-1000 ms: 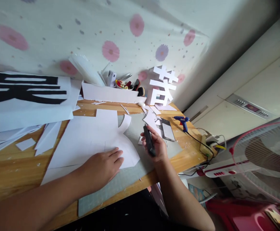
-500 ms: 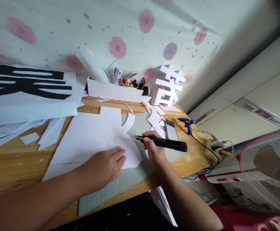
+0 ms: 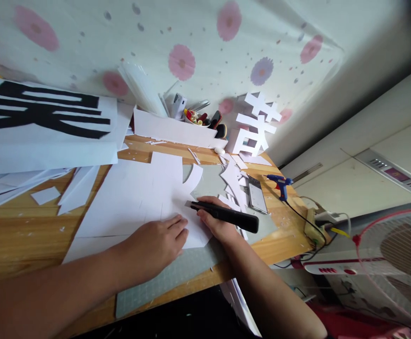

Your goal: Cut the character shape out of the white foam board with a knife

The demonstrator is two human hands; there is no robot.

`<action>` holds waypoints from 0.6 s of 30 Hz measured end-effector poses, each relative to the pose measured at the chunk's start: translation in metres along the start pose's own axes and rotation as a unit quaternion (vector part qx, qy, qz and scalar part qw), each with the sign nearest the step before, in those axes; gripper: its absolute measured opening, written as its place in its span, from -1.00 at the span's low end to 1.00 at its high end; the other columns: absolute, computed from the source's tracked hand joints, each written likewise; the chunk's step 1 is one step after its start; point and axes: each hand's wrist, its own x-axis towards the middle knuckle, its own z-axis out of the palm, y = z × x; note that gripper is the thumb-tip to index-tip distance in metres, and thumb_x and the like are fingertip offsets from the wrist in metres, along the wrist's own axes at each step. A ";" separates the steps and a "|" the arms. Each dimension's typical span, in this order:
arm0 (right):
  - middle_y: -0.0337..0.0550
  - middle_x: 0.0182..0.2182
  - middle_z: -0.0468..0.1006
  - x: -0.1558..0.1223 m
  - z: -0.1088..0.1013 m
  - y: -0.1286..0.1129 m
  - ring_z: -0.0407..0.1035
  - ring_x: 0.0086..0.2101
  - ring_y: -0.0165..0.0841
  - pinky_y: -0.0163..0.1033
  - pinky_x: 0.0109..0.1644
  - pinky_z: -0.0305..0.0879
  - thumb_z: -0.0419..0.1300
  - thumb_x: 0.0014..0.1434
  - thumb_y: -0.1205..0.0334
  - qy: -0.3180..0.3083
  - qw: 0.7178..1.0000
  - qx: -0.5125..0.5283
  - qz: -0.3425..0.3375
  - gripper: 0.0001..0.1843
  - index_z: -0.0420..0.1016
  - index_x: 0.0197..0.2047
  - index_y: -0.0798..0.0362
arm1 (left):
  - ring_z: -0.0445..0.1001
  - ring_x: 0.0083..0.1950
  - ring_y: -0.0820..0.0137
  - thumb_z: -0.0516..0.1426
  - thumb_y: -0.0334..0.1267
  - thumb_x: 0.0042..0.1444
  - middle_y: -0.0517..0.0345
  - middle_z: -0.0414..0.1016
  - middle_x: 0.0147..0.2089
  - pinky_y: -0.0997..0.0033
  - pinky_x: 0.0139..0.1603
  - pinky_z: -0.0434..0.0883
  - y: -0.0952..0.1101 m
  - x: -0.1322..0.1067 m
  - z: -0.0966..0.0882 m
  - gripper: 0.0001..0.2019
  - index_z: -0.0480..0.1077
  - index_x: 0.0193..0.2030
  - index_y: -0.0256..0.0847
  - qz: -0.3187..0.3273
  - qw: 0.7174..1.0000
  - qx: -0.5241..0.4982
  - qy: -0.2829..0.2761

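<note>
My left hand point(image 3: 165, 240) lies flat with its fingers stretched out, pressing on a large white foam board point(image 3: 120, 202). My right hand point(image 3: 217, 223) is wrapped round a black utility knife point(image 3: 233, 217), whose blade tip is over the board, close to its cut right side; whether it touches cannot be told. A curved arm of the board point(image 3: 194, 178) sticks up at its top right. Beneath lies a grey-green cutting mat point(image 3: 156, 282), showing in front of and beyond the board. White cut-off scraps point(image 3: 232, 174) lie on the mat to the right of the knife.
A phone point(image 3: 257, 194) and a blue glue gun point(image 3: 278, 183) lie at the right. Behind stand a white tool box point(image 3: 173, 132) and a white built-up character point(image 3: 256, 127). At the left is a sheet with a black printed character point(image 3: 46, 110). A fan point(image 3: 396, 254) stands beside the table.
My right hand has moved left with the utility knife, bringing its blade from the board's cut edge onto the board. My left hand stays on the board. The view has shifted slightly.
</note>
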 end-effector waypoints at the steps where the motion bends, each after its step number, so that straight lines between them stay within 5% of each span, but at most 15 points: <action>1: -0.13 -0.14 0.78 0.001 0.000 -0.001 0.67 -0.16 -0.17 -0.01 0.01 0.61 0.39 0.17 0.06 -0.003 1.000 -0.003 -0.003 -0.66 0.65 0.02 -0.10 | 0.69 0.16 0.08 0.27 -0.41 0.30 -0.28 0.70 0.14 0.19 0.19 0.62 0.000 0.000 0.000 -0.82 0.62 0.01 -0.38 0.000 1.000 -0.001 0.003; 18: -0.12 -0.02 0.78 0.004 -0.007 -0.008 0.68 -0.05 -0.16 0.02 0.14 0.62 0.36 0.27 0.09 -0.066 0.996 -0.046 -0.043 -0.68 0.67 0.08 -0.13 | 0.68 0.17 0.08 0.24 -0.39 0.35 -0.30 0.70 0.14 0.17 0.20 0.61 0.000 -0.001 0.001 -0.82 0.61 0.02 -0.39 0.002 1.000 -0.005 -0.001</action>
